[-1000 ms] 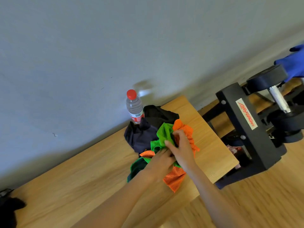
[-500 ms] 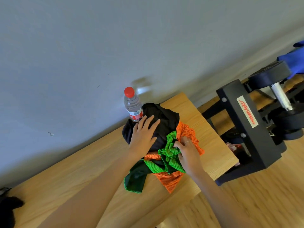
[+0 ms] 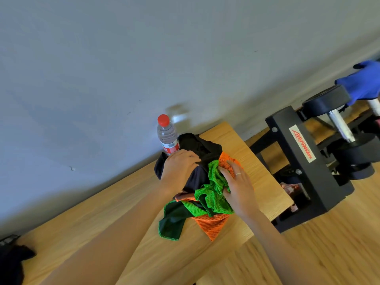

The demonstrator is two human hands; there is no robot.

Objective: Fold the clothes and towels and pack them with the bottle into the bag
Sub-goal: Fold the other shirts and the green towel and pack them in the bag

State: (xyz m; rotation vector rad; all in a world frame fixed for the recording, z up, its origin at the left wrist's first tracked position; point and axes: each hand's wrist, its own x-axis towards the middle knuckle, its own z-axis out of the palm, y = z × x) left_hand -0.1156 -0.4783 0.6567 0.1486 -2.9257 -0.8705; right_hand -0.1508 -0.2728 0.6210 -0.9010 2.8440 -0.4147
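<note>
A heap of cloth lies at the right end of the wooden table [image 3: 98, 219]: a black garment [image 3: 205, 147] at the back, a green mesh towel [image 3: 213, 194] and an orange mesh towel [image 3: 213, 225] in front. My left hand [image 3: 181, 165] grips the black garment with curled fingers. My right hand [image 3: 238, 186] rests on the mesh towels, fingers curled into the green and orange cloth. A clear water bottle [image 3: 166, 134] with a red cap stands upright by the wall, right behind the black garment.
A black dumbbell rack [image 3: 300, 161] with dumbbells [image 3: 327, 101] stands on the wooden floor just right of the table. A blue cloth [image 3: 362, 83] hangs at the far right. Something black [image 3: 12, 262] lies at the table's left end.
My left hand left the mesh towels, reached to the black garment and now its fingers have curled into it. My right hand stays on the mesh towels.
</note>
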